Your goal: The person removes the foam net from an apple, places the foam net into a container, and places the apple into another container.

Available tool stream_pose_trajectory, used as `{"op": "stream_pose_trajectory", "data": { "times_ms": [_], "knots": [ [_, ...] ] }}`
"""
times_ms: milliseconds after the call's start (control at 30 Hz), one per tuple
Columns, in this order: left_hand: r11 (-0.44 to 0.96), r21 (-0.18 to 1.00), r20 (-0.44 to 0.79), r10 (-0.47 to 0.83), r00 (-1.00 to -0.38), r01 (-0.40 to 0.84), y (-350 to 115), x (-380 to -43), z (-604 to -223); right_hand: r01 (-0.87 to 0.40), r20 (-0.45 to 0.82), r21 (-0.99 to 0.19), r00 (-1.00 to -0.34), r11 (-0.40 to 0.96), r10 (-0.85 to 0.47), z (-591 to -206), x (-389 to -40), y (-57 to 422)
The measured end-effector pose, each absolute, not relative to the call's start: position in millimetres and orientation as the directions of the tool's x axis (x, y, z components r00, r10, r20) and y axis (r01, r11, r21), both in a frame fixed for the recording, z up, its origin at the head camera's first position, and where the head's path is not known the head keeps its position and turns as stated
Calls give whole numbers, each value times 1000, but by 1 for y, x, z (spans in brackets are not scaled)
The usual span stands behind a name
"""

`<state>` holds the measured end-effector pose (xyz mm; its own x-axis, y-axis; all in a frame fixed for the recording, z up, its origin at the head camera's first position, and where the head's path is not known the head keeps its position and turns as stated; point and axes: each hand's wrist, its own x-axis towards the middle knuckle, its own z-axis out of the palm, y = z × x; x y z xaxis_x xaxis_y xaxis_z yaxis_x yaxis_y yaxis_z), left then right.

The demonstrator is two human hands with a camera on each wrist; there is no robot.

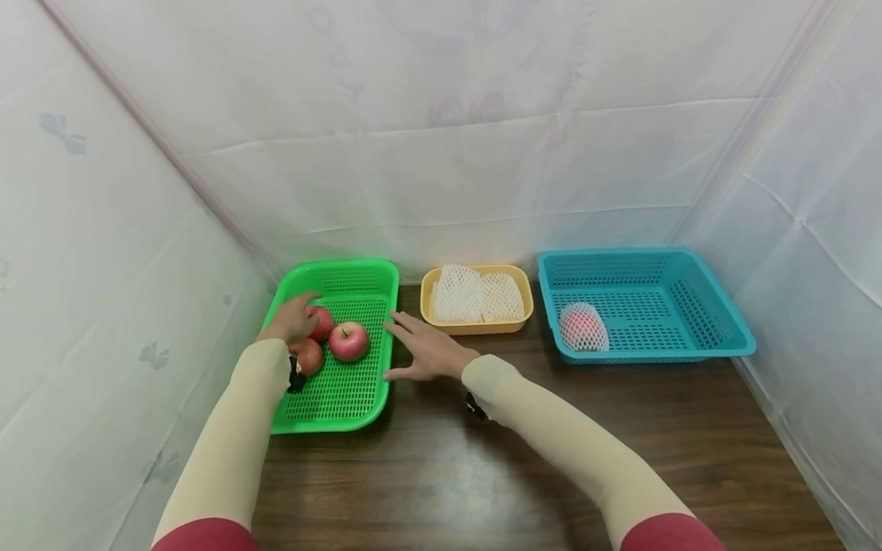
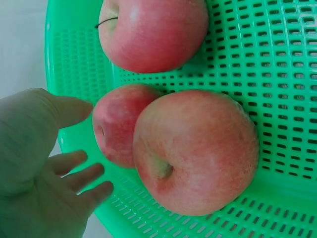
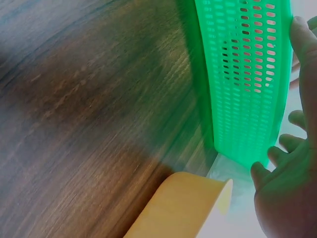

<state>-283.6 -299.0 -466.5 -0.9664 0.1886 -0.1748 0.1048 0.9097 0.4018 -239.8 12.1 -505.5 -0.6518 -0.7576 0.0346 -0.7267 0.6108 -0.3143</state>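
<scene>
**Cream sleeves (image 1: pixel 230 428) stretch over a brown tabletop (image 1: pixel 441 467)**

Near the tabletop's back right corner sits a blue basket (image 1: pixel 634 310); near the back left, a green basket (image 1: pixel 331 425). Between them, along the back edge, a yellow tray (image 1: pixel 475 329) carries white foam nets (image 1: pixel 458 295). Right hand (image 1: pixel 429 353), fingers spread wide, is at the green basket's right rim, holding nothing. Left hand (image 1: pixel 291 318), thumb and fingers wide apart, is inside that basket, just beside the rear apple (image 2: pixel 116 124); contact, I cannot tell. Front apple (image 2: pixel 198 153) and stemmed apple (image 1: pixel 348 341) lie near it. Netted fruit (image 1: pixel 583 329) rests in the blue basket's front left corner.
</scene>
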Motion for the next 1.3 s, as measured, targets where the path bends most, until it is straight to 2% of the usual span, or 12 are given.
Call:
{"op": "stream_pose_trajectory", "data": {
  "times_ms": [367, 533, 900, 1300],
  "knots": [
    [855, 483, 21, 205, -979, 189, -277, -281, -466, -740, 101, -287, -655, 608, -749, -502, -245, 24],
    [836, 524, 37, 169, -985, 163, -268, -278, -465, -746, 148, -263, -657, 611, -739, -498, -247, 35],
    [780, 588, 116, 179, -977, 213, -245, -265, -463, -750, 247, -229, -662, 621, -708, -488, -253, 65],
    [748, 608, 176, 198, -964, 265, -219, -258, -468, -720, 256, -181, -693, 670, -674, -471, -260, 97]
  ]
}}
